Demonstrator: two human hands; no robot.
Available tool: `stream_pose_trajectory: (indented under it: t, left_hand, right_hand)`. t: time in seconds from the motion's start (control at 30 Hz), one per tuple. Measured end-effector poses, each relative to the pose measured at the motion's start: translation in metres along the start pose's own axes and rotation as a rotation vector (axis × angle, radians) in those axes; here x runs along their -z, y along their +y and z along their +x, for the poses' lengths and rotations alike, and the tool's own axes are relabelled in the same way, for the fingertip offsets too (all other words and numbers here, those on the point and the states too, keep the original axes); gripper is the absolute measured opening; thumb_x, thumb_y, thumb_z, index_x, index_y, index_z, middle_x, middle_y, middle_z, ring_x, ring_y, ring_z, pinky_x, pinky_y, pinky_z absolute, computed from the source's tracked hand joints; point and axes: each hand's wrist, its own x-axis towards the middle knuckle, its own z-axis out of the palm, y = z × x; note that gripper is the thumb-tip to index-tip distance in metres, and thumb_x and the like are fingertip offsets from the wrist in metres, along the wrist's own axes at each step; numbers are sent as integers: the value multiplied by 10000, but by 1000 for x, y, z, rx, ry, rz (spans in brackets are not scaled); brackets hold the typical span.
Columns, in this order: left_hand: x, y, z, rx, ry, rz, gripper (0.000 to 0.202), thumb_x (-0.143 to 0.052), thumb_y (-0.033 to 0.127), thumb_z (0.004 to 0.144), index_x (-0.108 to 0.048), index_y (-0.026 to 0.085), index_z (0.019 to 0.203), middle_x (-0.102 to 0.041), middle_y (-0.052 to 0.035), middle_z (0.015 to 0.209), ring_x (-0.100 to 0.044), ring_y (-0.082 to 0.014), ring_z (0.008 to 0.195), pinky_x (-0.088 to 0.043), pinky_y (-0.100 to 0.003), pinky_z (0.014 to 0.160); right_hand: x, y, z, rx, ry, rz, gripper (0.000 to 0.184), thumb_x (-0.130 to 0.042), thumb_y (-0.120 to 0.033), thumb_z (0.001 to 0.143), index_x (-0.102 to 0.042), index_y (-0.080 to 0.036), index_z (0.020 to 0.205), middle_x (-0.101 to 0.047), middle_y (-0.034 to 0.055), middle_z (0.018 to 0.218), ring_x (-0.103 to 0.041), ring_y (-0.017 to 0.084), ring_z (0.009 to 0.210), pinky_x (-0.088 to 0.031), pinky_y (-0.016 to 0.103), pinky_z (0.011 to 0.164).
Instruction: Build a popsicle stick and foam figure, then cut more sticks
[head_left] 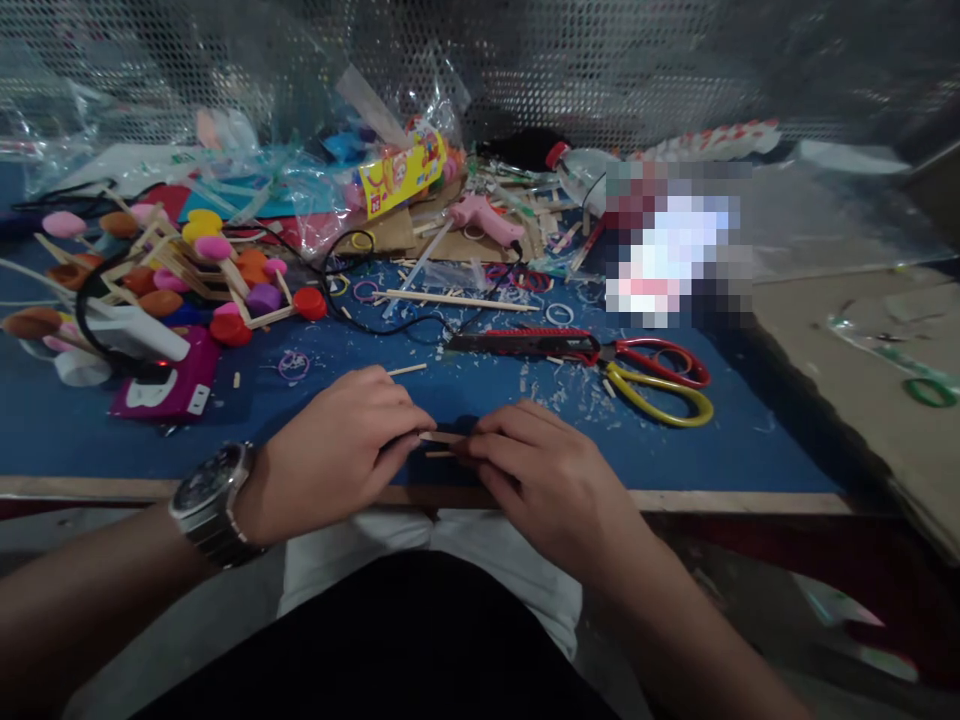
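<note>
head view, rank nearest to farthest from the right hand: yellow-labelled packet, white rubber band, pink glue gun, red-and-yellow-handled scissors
From the right hand:
1. Red-and-yellow-handled scissors: just beyond, to the right.
2. White rubber band: roughly straight ahead.
3. Pink glue gun: farther back, slightly left.
4. Yellow-labelled packet: farthest back, more left.

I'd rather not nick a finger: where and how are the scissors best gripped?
Probably by the red loop and yellow loop, coming from the right: the scissors lie with both loops toward the right, while a black-and-red tool crowds their left end.
</note>
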Motion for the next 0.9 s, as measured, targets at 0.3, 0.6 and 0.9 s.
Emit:
stream_pose_trajectory:
  t: [0.3,0.6,0.9]
  left_hand:
    - [-7,0,-8,52,66,-2,234,-519,156,1003,-748,189,1040,-712,-61,1000,-628,-224,951,-488,-391,863]
    - [-13,8,-17,129,171,29,154,-591,153,964,-741,173,993,-701,-64,966,-605,-237,942,-490,-402,843]
    - [-21,11,-23,173,245,-3,198,-608,157,968,-777,191,1065,-708,-57,961,-602,-222,922,-503,-400,826]
  right_hand:
    - [-4,-1,3,-50,14,19,166,-601,-112,963,-756,-171,958,-720,77,936,-645,200,823,-555,345,735]
    - [-9,1,3,-55,65,21,141,-633,-139,966,-770,-164,987,-719,90,954,-647,208,861,-544,345,762]
    - [-10,2,5,-50,50,-5,183,-603,-145,984,-781,-187,983,-738,77,938,-658,197,825,-552,357,746]
